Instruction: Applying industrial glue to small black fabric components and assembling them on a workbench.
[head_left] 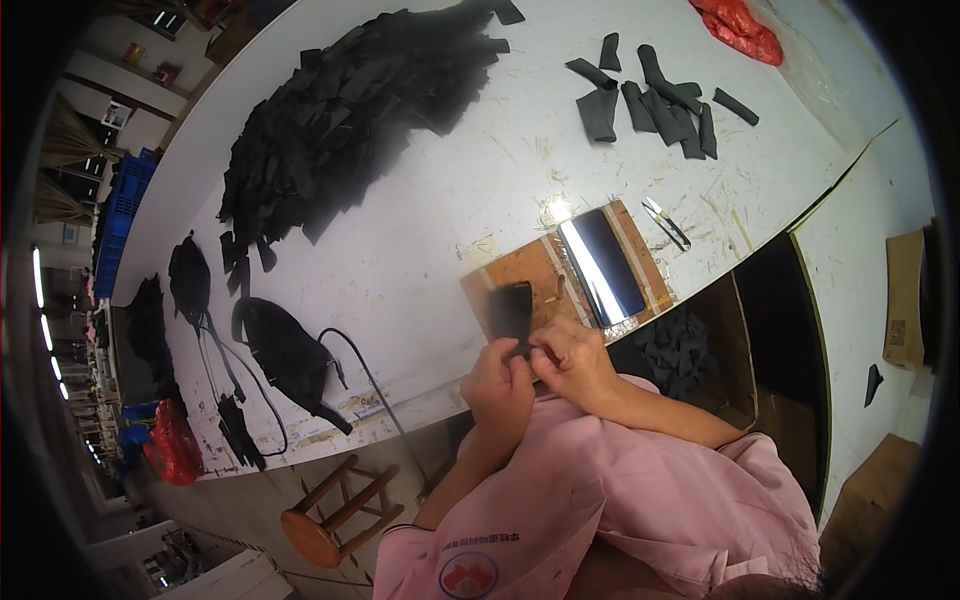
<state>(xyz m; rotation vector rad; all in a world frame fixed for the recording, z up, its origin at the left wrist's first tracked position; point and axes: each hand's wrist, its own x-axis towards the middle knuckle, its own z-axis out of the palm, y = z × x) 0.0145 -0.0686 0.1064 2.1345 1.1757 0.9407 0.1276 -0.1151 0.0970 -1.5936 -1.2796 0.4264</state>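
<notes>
My left hand [500, 388] and my right hand [574, 366] meet at the table's near edge, fingertips pinched together. Between them they grip the lower end of a small black fabric piece [513, 308], whose upper part stands up, partly blurred, over a brown wooden board [545, 265]. The fingers hide its lower end. On the board's right half lies a dark phone [603, 268] with a glossy, reflecting screen. Thread snips [667, 224] rest on the white table just right of the board.
A large heap of black fabric pieces [340, 120] covers the table's far left. Several black fabric tubes [660, 105] lie far right, near a red plastic bag [740, 30]. Black bags [285, 350] and a cable sit left. Below are a cardboard box [735, 390] and wooden stool [315, 535].
</notes>
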